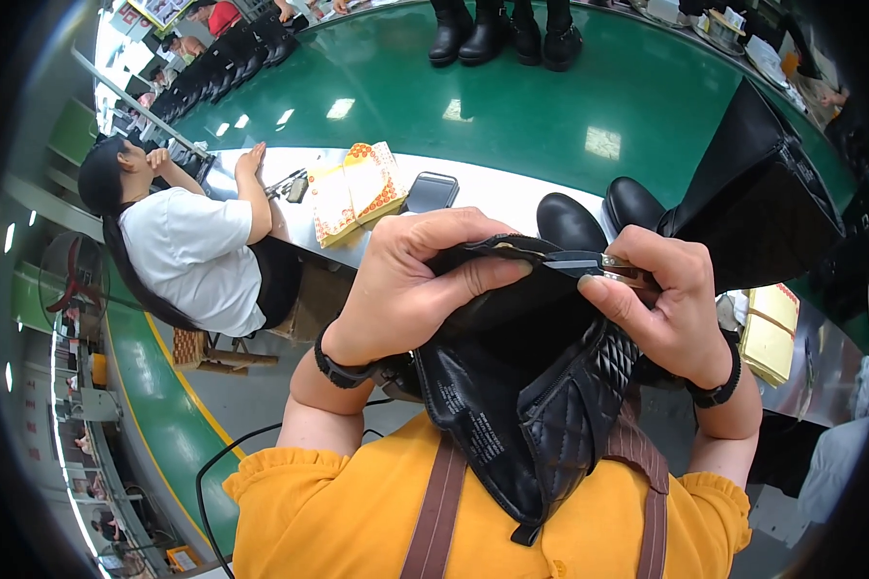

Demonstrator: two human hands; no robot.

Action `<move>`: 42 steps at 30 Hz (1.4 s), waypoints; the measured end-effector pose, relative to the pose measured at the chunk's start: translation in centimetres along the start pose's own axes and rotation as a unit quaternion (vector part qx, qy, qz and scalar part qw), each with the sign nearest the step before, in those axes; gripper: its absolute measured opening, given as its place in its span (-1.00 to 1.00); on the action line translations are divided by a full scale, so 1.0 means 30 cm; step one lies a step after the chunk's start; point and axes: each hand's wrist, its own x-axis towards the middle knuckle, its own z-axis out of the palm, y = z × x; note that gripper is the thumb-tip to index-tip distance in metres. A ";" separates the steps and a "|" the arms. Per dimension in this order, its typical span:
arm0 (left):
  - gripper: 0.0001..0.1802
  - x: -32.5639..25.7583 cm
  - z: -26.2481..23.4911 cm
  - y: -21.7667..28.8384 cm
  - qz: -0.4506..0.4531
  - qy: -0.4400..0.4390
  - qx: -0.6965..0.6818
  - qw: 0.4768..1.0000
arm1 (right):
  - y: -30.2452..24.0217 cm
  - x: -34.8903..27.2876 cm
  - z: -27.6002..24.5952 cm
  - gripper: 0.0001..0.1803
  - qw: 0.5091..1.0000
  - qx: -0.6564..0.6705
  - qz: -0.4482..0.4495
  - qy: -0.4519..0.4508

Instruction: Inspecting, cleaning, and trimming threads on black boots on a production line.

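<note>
A black quilted leather boot [473,386] lies tilted against my chest, its shaft gaping open. My left hand [410,289] pinches the upper edge of the shaft between thumb and fingers. Closed around a pair of small metal thread snips [577,263], my right hand [666,299] points the blades left at that pinched edge, close to my left thumb. Whether the blades touch the leather or a thread is too small to tell. Just beyond my hands, other black boots [568,224] rest on the bench, and one tall shaft [743,203] leans at the right.
The pale bench [492,188] carries a bundle of printed yellow paper [352,198] and a dark rectangular case [432,192]. More yellow papers [770,333] lie right. A co-worker in white [193,241] sits left. Behind runs a green surface [377,96] with black boots [478,39].
</note>
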 end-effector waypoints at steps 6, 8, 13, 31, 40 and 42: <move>-0.80 0.003 0.001 -0.003 0.026 -0.006 0.004 1.000 | 0.000 0.003 -0.017 -0.64 0.994 0.054 0.075 -0.051; -0.79 0.002 0.003 0.002 0.047 -0.001 0.022 0.999 | -0.005 0.006 -0.017 -0.65 0.993 0.063 0.078 -0.055; -0.79 -0.002 0.005 0.003 0.054 -0.004 0.026 0.998 | -0.018 0.009 -0.016 -0.67 0.994 0.063 0.072 -0.058; -0.83 -0.009 0.011 0.003 0.044 0.016 0.017 0.999 | -0.027 0.020 -0.002 -0.66 0.988 0.095 0.091 -0.075; -0.81 -0.008 0.021 -0.013 0.045 0.004 0.008 0.999 | -0.041 0.039 -0.009 -0.68 0.971 0.160 0.126 -0.127; -0.81 -0.006 0.022 -0.013 0.054 0.003 0.005 0.999 | -0.051 0.044 -0.009 -0.69 0.986 0.105 0.080 -0.103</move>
